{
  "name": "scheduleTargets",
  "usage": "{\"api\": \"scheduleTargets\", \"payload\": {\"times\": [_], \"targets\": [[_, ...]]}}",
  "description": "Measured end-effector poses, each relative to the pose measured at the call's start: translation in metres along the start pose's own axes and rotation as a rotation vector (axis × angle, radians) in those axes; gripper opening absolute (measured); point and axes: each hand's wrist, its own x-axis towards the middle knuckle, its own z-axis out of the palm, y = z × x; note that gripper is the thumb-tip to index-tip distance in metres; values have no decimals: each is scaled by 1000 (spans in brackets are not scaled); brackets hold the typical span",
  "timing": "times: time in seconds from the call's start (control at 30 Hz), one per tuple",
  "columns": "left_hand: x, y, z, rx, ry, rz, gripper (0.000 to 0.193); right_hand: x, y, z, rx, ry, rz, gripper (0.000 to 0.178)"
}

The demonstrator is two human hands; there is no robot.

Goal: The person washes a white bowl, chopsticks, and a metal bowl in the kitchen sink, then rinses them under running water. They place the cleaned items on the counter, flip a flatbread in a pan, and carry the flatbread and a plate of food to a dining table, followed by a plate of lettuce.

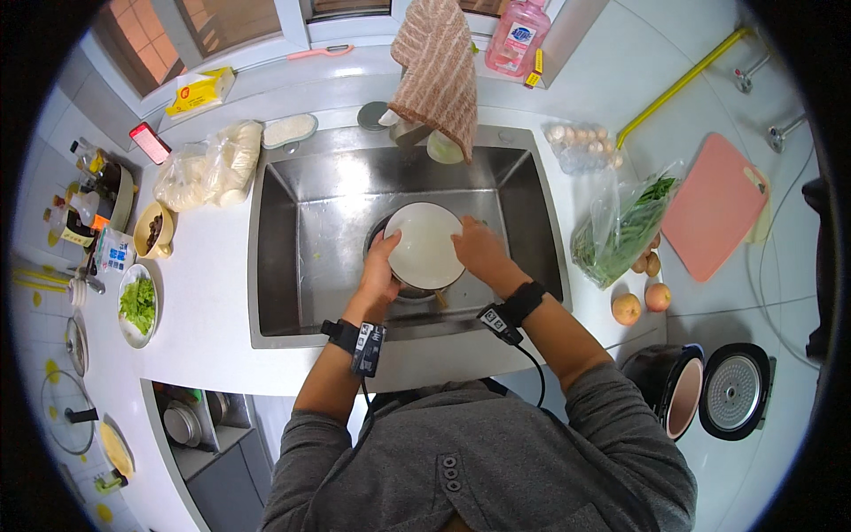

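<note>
Over the steel sink point(310, 332) I hold a white bowl point(427, 246) with a thin dark rim, its round inside turned up toward me. My left hand point(381, 270) grips its left edge, thumb on the inner side. At the right edge my right hand point(483, 253) has its fingers curled in against the rim. Beneath the bowl, mostly covered by it, a dark round vessel point(372, 238) rests on the sink floor. A small light-brown piece point(441, 300) sticks out below the bowl; its kind cannot be made out.
A striped brown towel point(436, 71) hangs over the faucet area. On the left counter are bagged food point(213, 168), a yellow bowl point(154, 232) and a plate of lettuce point(137, 306). Bagged greens point(625, 222), eggs point(581, 146) and potatoes point(626, 309) lie right; an open rice cooker point(665, 381) stands lower right.
</note>
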Motion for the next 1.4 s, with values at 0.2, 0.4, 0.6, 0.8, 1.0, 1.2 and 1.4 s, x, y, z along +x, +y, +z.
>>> {"api": "scheduleTargets", "payload": {"times": [0.2, 0.4, 0.6, 0.8, 1.0, 1.2, 1.4], "targets": [[1, -7, -1, 61, 25, 130, 45, 16, -22, 34, 54, -275, 42, 31], [3, -14, -7, -25, 33, -10, 48, 33, -41, 46, 449, -887, -95, 19], [-5, -11, -11, 13, -59, 75, 45, 72, -44, 20, 79, -815, -246, 15], [0, -7, -7, 47, 53, 269, 42, 59, 4, 56, 163, -591, -128, 13], [15, -15, -10, 29, 109, 280, 42, 25, -16, 71, 396, -585, -398, 13], [13, -9, -20, -45, 135, 100, 40, 0, -32, 23, 589, -36, -27, 16], [-5, 7, 0, -52, 56, 37, 45, -34, -32, 7, 923, 451, -3, 34]]}}
